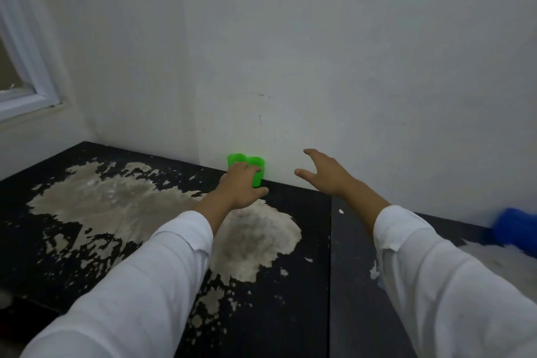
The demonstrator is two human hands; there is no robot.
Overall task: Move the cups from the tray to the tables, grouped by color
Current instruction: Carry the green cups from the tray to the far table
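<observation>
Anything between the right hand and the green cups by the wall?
Nothing visible. The open right hand hovers to the right of the green cups, with only dark table and wall in the gap. The left hand holds the cups from the near side.

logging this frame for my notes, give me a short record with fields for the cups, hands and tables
left table: black, top worn pale in patches
right table: black, butts against the left table
green cups: two, upright, side by side against the wall on the left table
left hand: fingers curled over the green cups' fronts
right hand: open, fingers spread, in the air, holding nothing
blue object: blurred at the right edge, on the right table; kind unclear
tray: not in view
</observation>
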